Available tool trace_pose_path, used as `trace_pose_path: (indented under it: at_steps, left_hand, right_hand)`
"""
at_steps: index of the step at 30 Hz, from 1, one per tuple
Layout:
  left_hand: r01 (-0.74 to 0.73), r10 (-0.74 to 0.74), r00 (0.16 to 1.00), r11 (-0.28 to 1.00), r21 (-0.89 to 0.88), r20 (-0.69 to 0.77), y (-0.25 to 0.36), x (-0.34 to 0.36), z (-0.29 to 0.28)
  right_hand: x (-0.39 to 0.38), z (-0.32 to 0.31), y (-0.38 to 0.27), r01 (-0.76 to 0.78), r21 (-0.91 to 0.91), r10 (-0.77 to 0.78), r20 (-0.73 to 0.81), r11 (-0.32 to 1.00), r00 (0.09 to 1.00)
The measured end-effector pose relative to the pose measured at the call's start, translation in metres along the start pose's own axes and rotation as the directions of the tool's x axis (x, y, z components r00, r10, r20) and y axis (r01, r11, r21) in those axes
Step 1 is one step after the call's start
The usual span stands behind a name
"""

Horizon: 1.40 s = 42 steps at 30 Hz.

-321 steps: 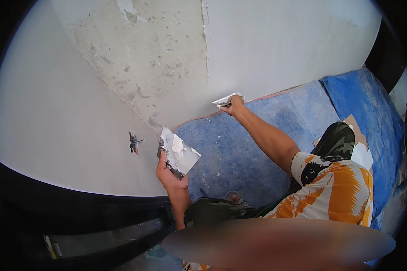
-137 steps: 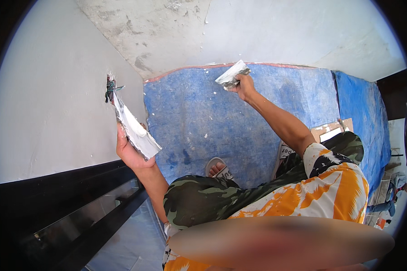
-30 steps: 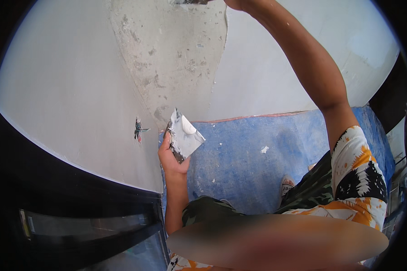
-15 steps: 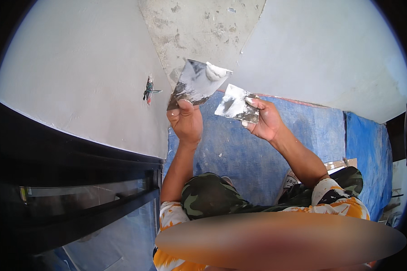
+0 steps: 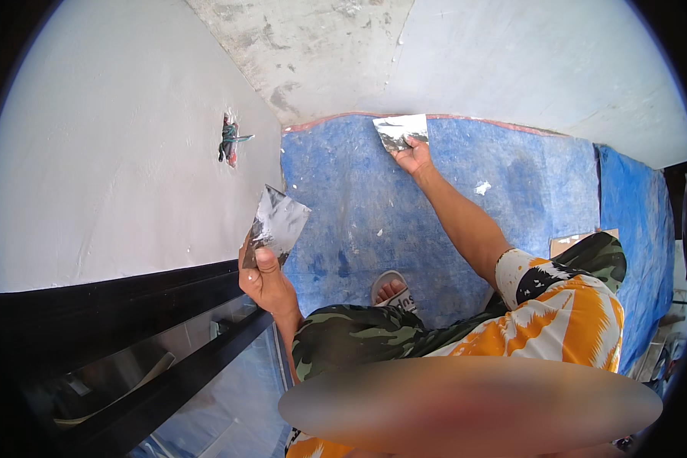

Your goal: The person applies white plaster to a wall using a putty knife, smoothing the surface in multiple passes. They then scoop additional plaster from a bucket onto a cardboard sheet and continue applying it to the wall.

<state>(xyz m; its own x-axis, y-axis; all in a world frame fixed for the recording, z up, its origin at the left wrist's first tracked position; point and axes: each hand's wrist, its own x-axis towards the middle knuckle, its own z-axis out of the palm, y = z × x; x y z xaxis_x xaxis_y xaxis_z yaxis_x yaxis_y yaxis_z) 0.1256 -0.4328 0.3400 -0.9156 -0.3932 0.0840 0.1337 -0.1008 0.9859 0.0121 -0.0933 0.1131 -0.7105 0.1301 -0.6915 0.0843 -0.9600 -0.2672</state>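
Observation:
My left hand [image 5: 269,284] grips a flat metal putty plate [image 5: 282,220] by its lower corner, thumb on top. White putty is smeared thinly over the plate, which is held low beside the left wall. Out at the end of my stretched arm, my right hand [image 5: 414,158] holds a smaller square putty blade [image 5: 402,128] coated with white putty. In the picture this blade lies over the foot of the back wall [image 5: 511,72]; whether it touches the wall I cannot tell.
A rough, unsmoothed strip [image 5: 282,49] runs up the back wall by the corner. Wires stick out of a hole [image 5: 229,141] in the left wall [image 5: 114,153]. Blue sheeting [image 5: 336,198] with putty spots covers the floor. A black frame [image 5: 122,282] stands at lower left, cardboard [image 5: 565,244] at right.
My right hand has reached away toward the foot of the back wall with its blade. The left hand has dropped down and left; the putty heap on its plate no longer shows.

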Motion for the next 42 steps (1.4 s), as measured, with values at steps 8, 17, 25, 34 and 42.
trace_pose_path:
  at_steps: [8,17,25,34,42]
  left_hand:
    - [0.128,-0.126,0.990,0.991,-0.030,0.058,-0.020,0.005,-0.002]
    - [0.154,-0.151,0.988,0.975,-0.160,0.028,-0.016,-0.004,-0.026]
    - [0.208,-0.210,0.977,0.907,-0.367,0.034,0.049,-0.020,-0.019]
    - [0.292,-0.278,0.956,0.887,-0.357,0.093,0.070,-0.024,-0.030]
    - [0.548,-0.549,0.798,0.488,-0.679,0.249,0.090,0.030,0.013]
  right_hand:
    - [0.095,-0.004,0.025,0.128,0.144,-0.087,-0.257,0.981,0.963]
    - [0.044,0.112,0.018,0.250,-0.216,-0.272,-0.081,0.944,0.959]
    - [-0.132,0.379,-0.017,0.533,-0.555,-0.550,0.154,0.639,0.820]
    - [-0.271,0.667,-0.070,0.705,-0.709,-0.567,0.575,0.015,0.591]
    - [-0.369,0.548,-0.020,0.930,-0.365,-0.230,0.902,0.049,0.366]
